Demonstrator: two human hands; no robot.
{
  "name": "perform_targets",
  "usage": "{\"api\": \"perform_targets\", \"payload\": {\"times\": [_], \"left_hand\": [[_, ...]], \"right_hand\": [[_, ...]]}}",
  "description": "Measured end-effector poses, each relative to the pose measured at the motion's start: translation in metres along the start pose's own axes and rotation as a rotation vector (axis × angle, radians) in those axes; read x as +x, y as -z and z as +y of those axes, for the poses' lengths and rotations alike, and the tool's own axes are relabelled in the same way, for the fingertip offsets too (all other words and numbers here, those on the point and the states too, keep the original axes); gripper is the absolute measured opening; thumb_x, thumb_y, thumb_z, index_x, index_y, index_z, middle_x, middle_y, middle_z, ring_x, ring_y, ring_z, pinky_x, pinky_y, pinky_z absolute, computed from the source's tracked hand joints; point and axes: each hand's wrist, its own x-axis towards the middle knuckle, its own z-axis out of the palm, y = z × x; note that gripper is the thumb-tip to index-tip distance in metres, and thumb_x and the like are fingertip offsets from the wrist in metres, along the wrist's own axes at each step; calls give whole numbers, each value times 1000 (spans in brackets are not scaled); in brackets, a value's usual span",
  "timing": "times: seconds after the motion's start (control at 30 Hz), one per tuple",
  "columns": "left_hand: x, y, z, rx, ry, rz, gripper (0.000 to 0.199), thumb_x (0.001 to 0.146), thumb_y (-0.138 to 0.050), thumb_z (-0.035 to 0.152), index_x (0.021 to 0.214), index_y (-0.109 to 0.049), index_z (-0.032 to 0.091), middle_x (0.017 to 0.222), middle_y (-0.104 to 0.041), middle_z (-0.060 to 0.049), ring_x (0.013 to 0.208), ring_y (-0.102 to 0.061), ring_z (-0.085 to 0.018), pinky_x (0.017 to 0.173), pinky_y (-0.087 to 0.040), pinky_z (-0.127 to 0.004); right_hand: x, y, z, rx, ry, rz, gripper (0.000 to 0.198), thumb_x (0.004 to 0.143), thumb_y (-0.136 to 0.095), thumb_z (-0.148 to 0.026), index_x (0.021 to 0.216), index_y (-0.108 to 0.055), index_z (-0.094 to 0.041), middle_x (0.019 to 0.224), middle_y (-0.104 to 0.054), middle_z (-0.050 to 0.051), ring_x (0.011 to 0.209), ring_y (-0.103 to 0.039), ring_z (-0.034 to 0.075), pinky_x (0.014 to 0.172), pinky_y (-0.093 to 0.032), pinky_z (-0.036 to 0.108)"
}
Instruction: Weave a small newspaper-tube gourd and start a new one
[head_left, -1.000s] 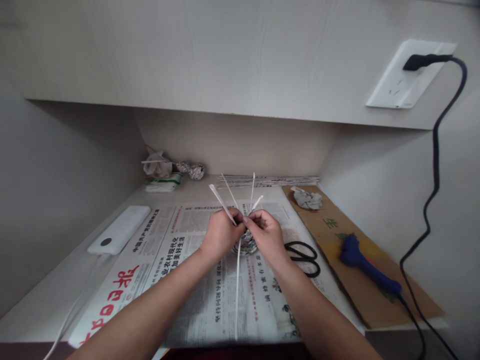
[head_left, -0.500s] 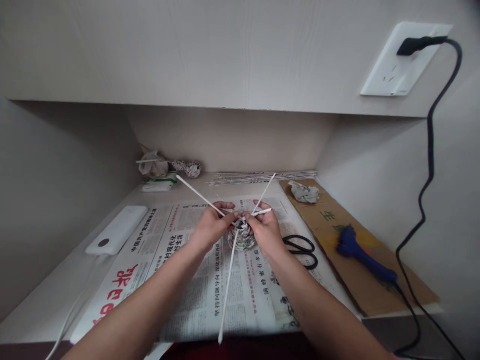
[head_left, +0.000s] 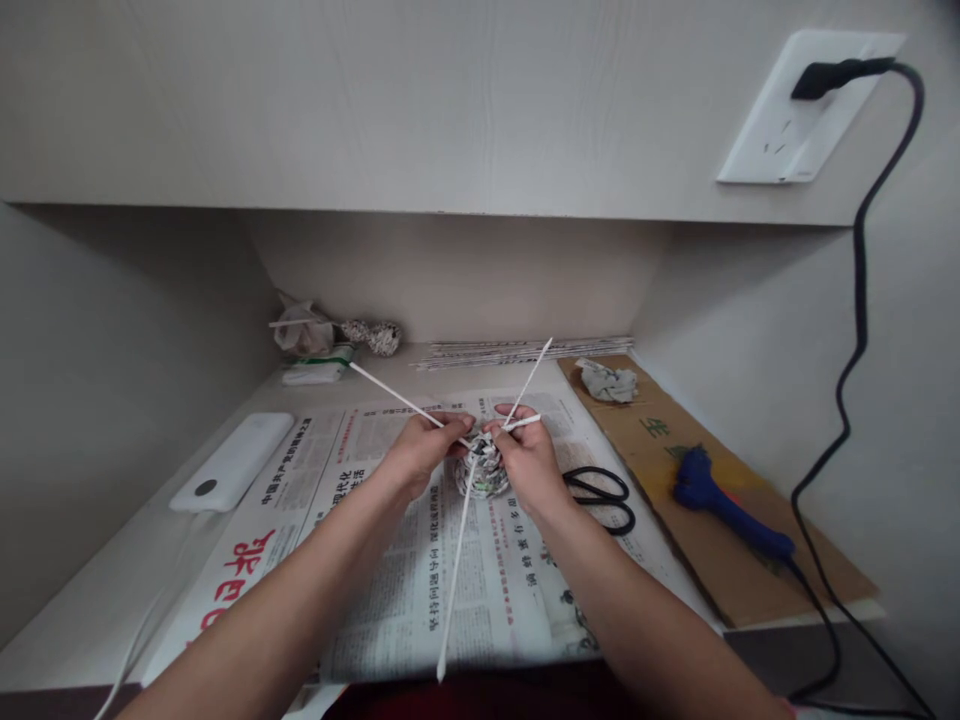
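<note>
Fingers [head_left: 454,428] of left hand [head_left: 426,447] and right hand [head_left: 529,457] were pinched nearly closed on paper strips [head_left: 394,393] at the woven piece [head_left: 482,480], apparently so it was kept steady.

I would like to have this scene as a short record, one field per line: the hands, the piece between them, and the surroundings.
Piece: small round grey-and-white woven paper piece, thin white paper strips sticking out
Left hand: holding the piece's far left side
Right hand: holding its far right side
Underneath: printed newspaper sheet
Left side: white flat rectangular device
Right side: black looped handles; brown flat cardboard bearing blue handheld tool, crumpled grey paper
Back: bundle of thin paper sticks
</note>
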Motion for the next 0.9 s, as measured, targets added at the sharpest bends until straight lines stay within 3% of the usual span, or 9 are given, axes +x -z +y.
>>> {"api": "perform_targets", "payload": {"times": [0.2,0.27,0.4,0.5,0.67,0.9], "left_hand": [[-5,-7,2,-36,-31,83,68,48,-87,28,106,-56,13,72,-68,0,58,-60,-11,48,-42,-20],[-4,-8,0,-34,-58,69,70,47,-88,28,108,-56,13,71,-68,0,56,-59,-11,48,-40,-19],[3,-7,-7,10,-90,-4,48,48,-87,31,86,-65,10,65,-65,0,53,-54,-9,48,-38,-19],[5,-6,-9,126,-144,14,34,55,-82,35,73,-65,11,60,-61,1,50,-50,-8,48,-37,-20],[0,-6,-6,394,-329,98,19,71,-69,33,70,-62,16,60,-58,3,54,-49,-10,54,-38,-22],[-9,-5,-8,653,-481,86,12,82,-57,29,75,-59,19,66,-59,3,63,-53,-13,62,-39,-25]], "right_hand": [[0,0,4,5,28,-6,34,71,-65,-28,101,-50,-21,74,-64,-3,65,-62,15,64,-48,28],[1,1,7,-21,47,-5,32,72,-64,-28,101,-51,-21,75,-64,-2,66,-62,15,65,-48,28],[2,4,10,-101,96,-22,27,76,-60,-26,102,-53,-22,78,-65,-2,67,-62,15,66,-48,28],[1,5,11,-145,123,-24,26,78,-60,-27,102,-54,-23,79,-65,-2,66,-60,14,65,-48,28],[0,4,12,-190,157,21,26,77,-60,-28,102,-56,-22,76,-63,-1,64,-58,15,62,-47,27],[1,5,9,-284,137,46,17,80,-56,-28,96,-58,-23,80,-62,0,71,-59,17,67,-46,29]]}}
